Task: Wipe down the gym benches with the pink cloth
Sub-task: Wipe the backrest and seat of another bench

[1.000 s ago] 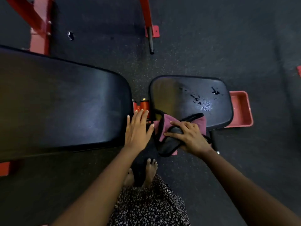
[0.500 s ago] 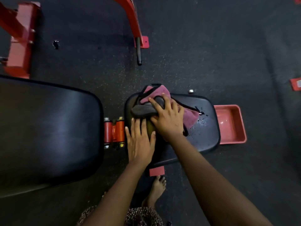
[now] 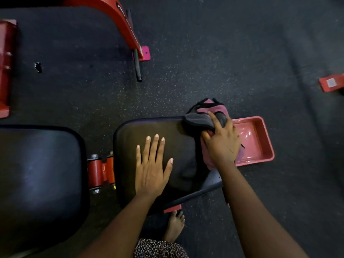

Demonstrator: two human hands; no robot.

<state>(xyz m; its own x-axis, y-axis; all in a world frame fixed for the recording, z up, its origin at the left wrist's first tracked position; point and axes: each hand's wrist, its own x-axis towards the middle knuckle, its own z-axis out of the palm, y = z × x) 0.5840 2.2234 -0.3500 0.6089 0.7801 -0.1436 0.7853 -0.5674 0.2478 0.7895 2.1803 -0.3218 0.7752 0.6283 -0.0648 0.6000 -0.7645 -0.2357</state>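
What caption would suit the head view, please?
Right hand presses the pink cloth on the seat pad's far corner; left hand lies flat.

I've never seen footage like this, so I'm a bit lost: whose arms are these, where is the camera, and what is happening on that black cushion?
There is no machine here. A person wears a camera on the head, so you look down along their own arms. The black cushion is the seat pad of a gym bench; the longer pad beside it is the backrest. The left hand lies flat and open on the seat. The right hand presses a pink cloth with dark edging onto the seat's far right corner, in a closed grip. Past that corner sits a red tray. A bare foot stands on the speckled floor.
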